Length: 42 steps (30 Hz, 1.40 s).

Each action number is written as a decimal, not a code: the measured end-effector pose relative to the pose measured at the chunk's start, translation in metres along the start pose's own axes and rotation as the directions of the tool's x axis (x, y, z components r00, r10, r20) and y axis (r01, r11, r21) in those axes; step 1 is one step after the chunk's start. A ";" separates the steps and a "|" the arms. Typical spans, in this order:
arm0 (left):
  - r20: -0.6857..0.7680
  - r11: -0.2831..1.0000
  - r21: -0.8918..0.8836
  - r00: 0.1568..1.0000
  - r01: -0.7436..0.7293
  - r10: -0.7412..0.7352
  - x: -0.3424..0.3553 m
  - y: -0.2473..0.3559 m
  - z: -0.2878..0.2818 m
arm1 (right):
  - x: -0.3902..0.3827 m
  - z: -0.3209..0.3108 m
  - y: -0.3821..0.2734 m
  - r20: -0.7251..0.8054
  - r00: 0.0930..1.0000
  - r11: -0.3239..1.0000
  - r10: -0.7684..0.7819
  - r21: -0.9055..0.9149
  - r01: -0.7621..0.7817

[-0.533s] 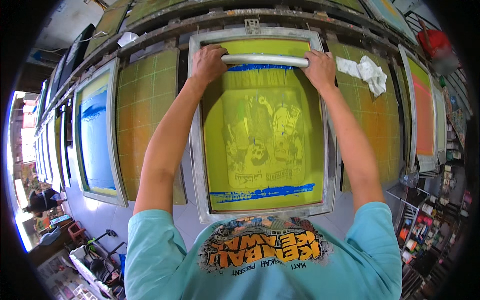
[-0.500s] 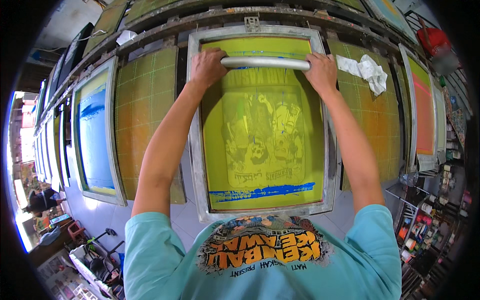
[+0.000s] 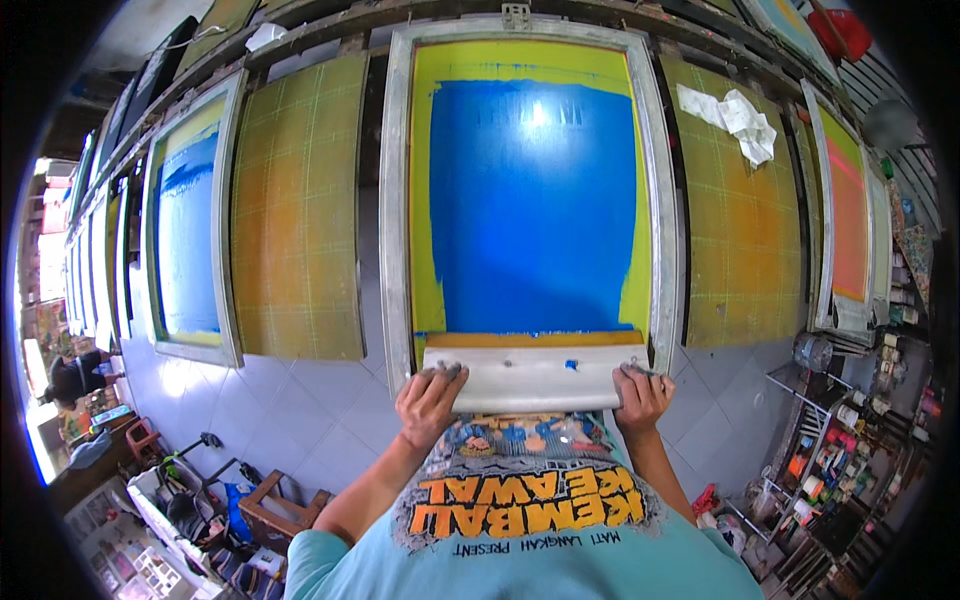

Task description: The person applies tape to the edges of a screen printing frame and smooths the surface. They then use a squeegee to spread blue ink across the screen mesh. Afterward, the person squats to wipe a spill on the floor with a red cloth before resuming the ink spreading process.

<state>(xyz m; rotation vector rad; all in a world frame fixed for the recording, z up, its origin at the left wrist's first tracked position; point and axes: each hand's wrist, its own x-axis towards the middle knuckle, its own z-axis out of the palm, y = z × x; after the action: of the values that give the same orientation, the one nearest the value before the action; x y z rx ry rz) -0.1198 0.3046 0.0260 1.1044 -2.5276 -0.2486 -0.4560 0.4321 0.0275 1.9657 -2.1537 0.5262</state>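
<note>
Squeegee (image 3: 530,378) lies across the screen frame's (image 3: 392,200) near edge, both hands' grip clenched on its ends

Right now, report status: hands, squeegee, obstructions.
Left hand and right hand grip squeegee at frame's near end. Screen coated blue. Nothing in the way.

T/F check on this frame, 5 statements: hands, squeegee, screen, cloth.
1. Both hands grip the squeegee. True: left hand and right hand hold its two ends.
2. The squeegee sits at the far end of the screen. False: it is at the near end.
3. The mesh is covered in blue ink. True.
4. The white cloth lies on the blue ink. False: it lies on the pallet to the right.
5. The neighbouring frame to the left carries red ink. False: blue.
</note>
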 end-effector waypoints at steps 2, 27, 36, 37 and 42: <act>-0.040 0.999 -0.036 0.999 -0.025 0.024 0.007 0.000 -0.001 | 0.008 0.001 -0.001 -0.050 0.998 0.999 -0.035 0.010 0.035; 0.000 0.998 -0.053 1.000 0.021 -0.021 0.025 0.004 -0.014 | 0.018 -0.003 0.000 -0.058 0.995 0.996 -0.085 -0.021 0.084; -0.119 0.999 0.002 0.992 -0.038 0.037 0.215 -0.099 0.056 | 0.214 0.114 0.097 -0.111 0.982 0.988 -0.154 -0.018 0.153; -0.128 0.999 0.001 0.991 -0.033 0.033 0.241 -0.109 0.060 | 0.246 0.124 0.105 -0.155 0.972 0.984 -0.176 -0.015 0.176; -0.074 0.997 0.073 0.997 0.013 -0.007 0.376 -0.150 0.040 | 0.391 0.124 0.127 0.035 0.987 0.987 -0.159 -0.020 0.160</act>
<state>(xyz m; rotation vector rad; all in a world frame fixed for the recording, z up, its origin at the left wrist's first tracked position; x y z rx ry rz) -0.2700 -0.0727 0.0425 1.1328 -2.4844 -0.1166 -0.6123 0.0325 0.0376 2.1256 -1.9891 0.4440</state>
